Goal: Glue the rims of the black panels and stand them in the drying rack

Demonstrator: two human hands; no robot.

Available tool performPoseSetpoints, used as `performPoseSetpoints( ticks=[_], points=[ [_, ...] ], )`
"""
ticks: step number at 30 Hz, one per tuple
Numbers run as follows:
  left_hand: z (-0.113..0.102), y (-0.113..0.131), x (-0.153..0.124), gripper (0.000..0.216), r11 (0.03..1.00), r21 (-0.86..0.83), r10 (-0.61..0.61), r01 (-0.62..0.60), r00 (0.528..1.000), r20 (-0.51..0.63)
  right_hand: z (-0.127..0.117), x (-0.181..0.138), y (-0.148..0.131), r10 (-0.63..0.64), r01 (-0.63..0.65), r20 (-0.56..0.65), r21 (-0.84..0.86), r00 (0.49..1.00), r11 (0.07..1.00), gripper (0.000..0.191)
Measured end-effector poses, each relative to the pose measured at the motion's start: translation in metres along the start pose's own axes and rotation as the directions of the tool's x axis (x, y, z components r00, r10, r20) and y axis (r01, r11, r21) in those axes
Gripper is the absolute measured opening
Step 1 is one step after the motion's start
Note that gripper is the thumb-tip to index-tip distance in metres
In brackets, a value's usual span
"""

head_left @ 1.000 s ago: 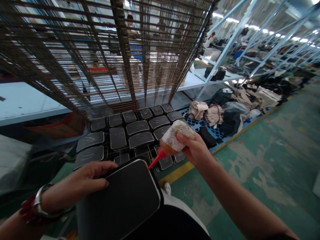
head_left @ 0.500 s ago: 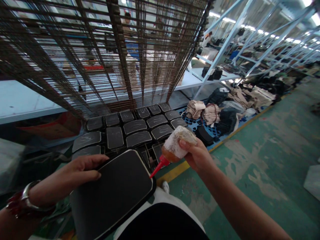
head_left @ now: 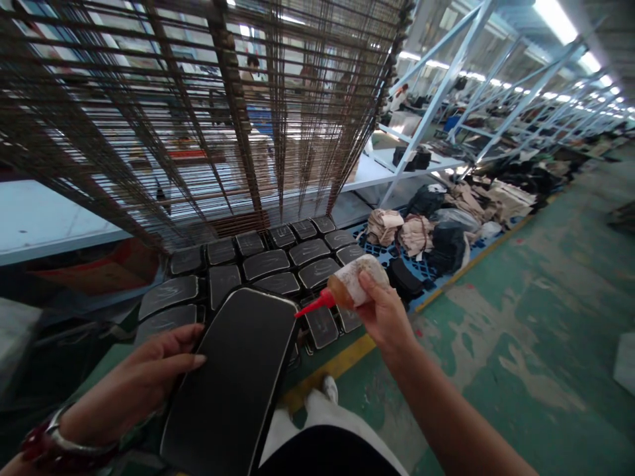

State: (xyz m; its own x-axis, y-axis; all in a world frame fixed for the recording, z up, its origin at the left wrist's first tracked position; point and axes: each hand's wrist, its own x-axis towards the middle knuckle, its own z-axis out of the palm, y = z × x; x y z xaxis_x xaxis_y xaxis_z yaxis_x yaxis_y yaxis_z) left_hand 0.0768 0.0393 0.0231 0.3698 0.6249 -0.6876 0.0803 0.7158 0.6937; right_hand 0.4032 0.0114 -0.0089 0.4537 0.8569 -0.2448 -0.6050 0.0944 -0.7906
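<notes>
A black flat panel (head_left: pixel 231 380) with rounded corners and a pale line along its edge is tilted in front of me. My left hand (head_left: pixel 166 360) pinches its left edge, thumb on top and the other fingers partly hidden. In my right hand (head_left: pixel 380 304) is a glue bottle (head_left: pixel 354 283), its white wrap smudged and amber liquid showing near the neck. Its red nozzle points left and down, and the tip meets the panel's upper right edge. Behind the panel, several similar dark pieces (head_left: pixel 266 263) with pale outlines lie in rows.
A tall rack of brown wire mesh (head_left: pixel 238 119) rises behind the pieces. To the right, bundles of beige cloth (head_left: pixel 384 227) and dark bags lie on a blue pallet (head_left: pixel 431 268). A yellow line (head_left: pixel 342 362) crosses the green floor (head_left: pixel 496 330). Further back, people sit beyond white metal frames.
The panel has turned so its far end points more away from me. The nozzle tip has shifted up along the panel's edge, and the bottle lies more level.
</notes>
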Motion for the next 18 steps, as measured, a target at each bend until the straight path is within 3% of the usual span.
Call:
performPoseSetpoints(
  ticks=[7,18],
  points=[
    [-0.002,-0.006,0.002,0.034,0.999,-0.027,0.022,-0.022,1.000,0.005,0.000,-0.001,0.007,-0.033,0.033,0.019,-0.024,0.999,0.999,0.038],
    [-0.011,-0.019,0.010,0.050,0.991,-0.093,0.095,-0.101,0.993,-0.067,0.001,-0.027,0.017,0.058,-0.051,0.114,-0.064,0.992,0.997,0.036]
  ],
)
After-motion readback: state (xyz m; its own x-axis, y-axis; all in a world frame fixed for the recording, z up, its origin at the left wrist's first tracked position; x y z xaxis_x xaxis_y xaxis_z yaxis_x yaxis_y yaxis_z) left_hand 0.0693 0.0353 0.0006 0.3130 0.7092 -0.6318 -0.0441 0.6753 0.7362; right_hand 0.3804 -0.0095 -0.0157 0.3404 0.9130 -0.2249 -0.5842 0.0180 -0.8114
